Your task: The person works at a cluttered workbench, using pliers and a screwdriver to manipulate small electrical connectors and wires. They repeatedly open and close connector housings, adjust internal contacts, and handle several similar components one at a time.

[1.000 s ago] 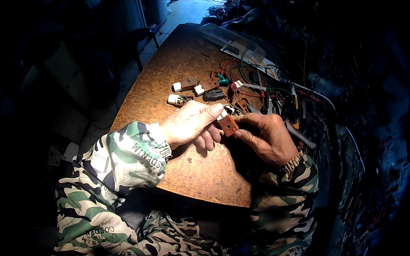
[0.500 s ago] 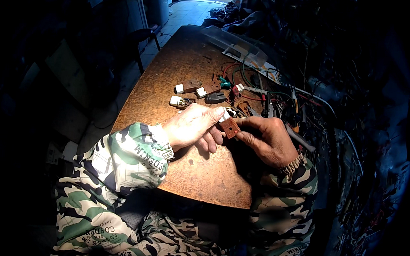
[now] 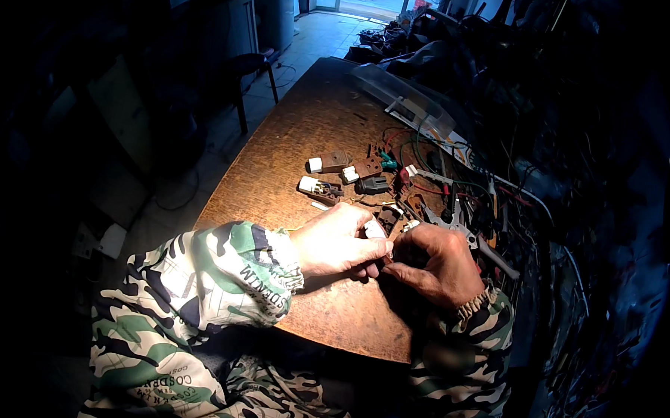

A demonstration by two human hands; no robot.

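Close above the near part of the wooden table (image 3: 345, 321), both my hands meet around a small brown-and-white plug connector (image 3: 375, 229). Its white end shows; most of the brown body is hidden behind fingers. My left hand (image 3: 341, 243) is closed on it, the thumb pressing along one side. My right hand (image 3: 441, 262) pinches its other end between thumb and fingers. Just beyond lie two brown connectors with white ends, one at the left (image 3: 335, 162) and one at the right (image 3: 367, 168). Nearer are an uncovered connector (image 3: 319, 186) showing its inside and a dark grey one (image 3: 373, 184).
Pliers (image 3: 461, 220), red and green leads and other tools crowd the table's right side. A clear plastic cover (image 3: 407, 96) lies at the far right edge. Tangled wires fill the area beyond. A dark stool (image 3: 248, 65) stands on the floor at far left.
The connector has turned, and its brown face is now mostly covered by my fingers. My left thumb has slid down over it toward my right hand. The view has shifted slightly.
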